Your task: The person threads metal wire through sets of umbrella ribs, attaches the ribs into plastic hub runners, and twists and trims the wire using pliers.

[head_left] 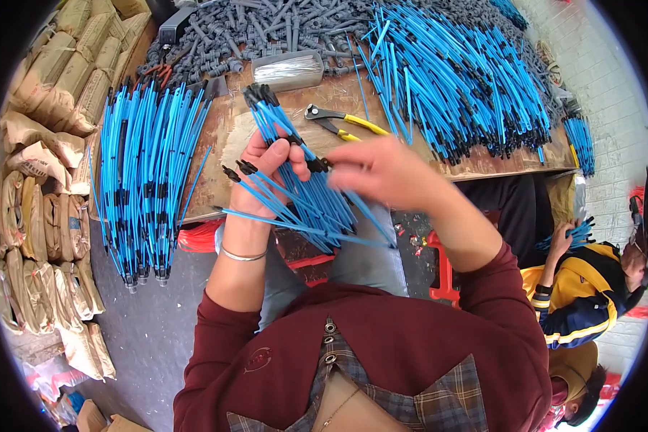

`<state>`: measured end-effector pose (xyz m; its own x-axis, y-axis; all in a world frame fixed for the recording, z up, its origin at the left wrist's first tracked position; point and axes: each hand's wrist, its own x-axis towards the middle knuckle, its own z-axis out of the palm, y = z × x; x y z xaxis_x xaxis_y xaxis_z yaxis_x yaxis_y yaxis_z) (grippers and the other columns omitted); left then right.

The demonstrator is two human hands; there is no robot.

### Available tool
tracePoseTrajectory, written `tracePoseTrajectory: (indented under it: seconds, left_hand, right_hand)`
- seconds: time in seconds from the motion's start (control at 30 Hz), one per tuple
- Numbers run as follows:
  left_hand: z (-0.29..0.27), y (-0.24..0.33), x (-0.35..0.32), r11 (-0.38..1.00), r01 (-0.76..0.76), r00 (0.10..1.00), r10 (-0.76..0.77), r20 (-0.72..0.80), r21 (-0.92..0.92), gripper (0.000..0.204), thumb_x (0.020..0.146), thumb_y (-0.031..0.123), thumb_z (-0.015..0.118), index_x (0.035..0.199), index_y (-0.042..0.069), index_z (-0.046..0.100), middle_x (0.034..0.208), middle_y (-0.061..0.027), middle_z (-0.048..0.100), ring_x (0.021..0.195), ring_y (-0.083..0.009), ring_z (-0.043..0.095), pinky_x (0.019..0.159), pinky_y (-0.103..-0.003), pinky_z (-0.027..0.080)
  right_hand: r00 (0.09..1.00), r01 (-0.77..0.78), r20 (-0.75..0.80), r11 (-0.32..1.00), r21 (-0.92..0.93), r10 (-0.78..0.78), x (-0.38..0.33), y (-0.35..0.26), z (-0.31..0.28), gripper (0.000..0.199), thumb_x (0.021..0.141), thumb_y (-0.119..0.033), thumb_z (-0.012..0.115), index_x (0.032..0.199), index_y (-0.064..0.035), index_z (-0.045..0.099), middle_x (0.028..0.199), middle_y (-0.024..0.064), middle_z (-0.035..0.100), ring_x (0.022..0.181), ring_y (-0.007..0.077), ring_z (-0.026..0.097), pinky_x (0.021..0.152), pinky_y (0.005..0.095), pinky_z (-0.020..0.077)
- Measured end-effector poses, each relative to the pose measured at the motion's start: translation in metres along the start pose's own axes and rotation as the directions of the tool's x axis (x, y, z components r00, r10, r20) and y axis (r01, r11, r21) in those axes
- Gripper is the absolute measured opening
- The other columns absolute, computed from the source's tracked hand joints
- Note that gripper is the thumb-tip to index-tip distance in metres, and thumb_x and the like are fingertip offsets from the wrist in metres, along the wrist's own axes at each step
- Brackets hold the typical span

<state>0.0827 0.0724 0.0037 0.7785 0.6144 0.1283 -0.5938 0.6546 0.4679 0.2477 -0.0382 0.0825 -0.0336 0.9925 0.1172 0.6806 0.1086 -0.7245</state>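
Note:
My left hand [268, 162] is closed around a bundle of thin blue tubes with black fittings [315, 205]. Some tubes stick up past my thumb, while others fan out below over my lap. Close beside the bundle is my right hand [374, 171], its fingers smeared by motion near a dark fitting, so I cannot make out whether they grip it. Yellow-handled pliers [347, 124] lie on the wooden table [227, 133] just beyond my hands.
Blue tubes are heaped at left [147, 162] and right [457, 79]. A clear box of thin metal pieces [288, 70] sits before piled grey fittings [266, 29]. Paper sacks [50, 68] are stacked at left. At right, a person in yellow and black [579, 284] handles blue tubes.

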Motion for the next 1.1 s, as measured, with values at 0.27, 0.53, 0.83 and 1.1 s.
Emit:
tracePoseTrajectory:
  seconds: [0.27,0.53,0.83,1.1]
  left_hand:
    - [0.002,0.002,-0.012,0.999,0.008,0.987,-0.014,0.163,0.035,0.023,0.08,0.006,0.062,0.101,0.007,0.054,0.088,-0.0172,0.063,0.067,-0.0231,0.061,0.061,-0.035,0.052]
    - [0.025,0.02,-0.043,0.992,0.11,0.969,-0.121,0.217,0.06,0.024,0.081,0.009,0.062,0.103,0.003,0.054,0.091,-0.0199,0.063,0.073,-0.0258,0.064,0.066,-0.035,0.053]
    - [0.007,0.018,-0.02,0.963,0.093,0.967,-0.028,-0.252,0.252,0.017,0.086,0.01,0.055,0.102,0.004,0.054,0.088,-0.0164,0.064,0.072,-0.0256,0.065,0.063,-0.037,0.055]
    - [-0.01,0.021,-0.027,0.967,0.101,0.995,-0.098,-0.024,0.235,0.02,0.086,0.011,0.055,0.105,0.004,0.055,0.089,-0.0153,0.065,0.075,-0.0235,0.065,0.065,-0.036,0.055]
  right_hand:
    - [0.908,-0.41,-0.382,0.554,-0.725,0.172,0.099,0.134,-0.041,0.019,0.079,-0.011,0.057,0.095,-0.0048,0.064,0.085,0.016,0.065,0.08,0.0299,0.063,0.069,0.0383,0.0509]
    - [0.908,-0.411,-0.352,0.641,-0.649,0.226,0.109,0.152,-0.047,0.013,0.077,-0.007,0.053,0.087,-0.0018,0.06,0.089,0.022,0.063,0.085,0.0387,0.061,0.077,0.045,0.0491]
    - [0.86,-0.487,-0.369,0.781,-0.391,0.352,0.094,0.134,-0.052,0.031,0.07,-0.013,0.066,0.098,-0.0028,0.063,0.084,0.0167,0.065,0.078,0.0319,0.063,0.074,0.0393,0.0508]
    - [0.882,-0.471,-0.276,0.728,-0.499,0.382,0.095,0.139,-0.05,0.027,0.073,-0.016,0.064,0.096,-0.0014,0.065,0.078,0.0139,0.066,0.078,0.025,0.064,0.071,0.0348,0.05]
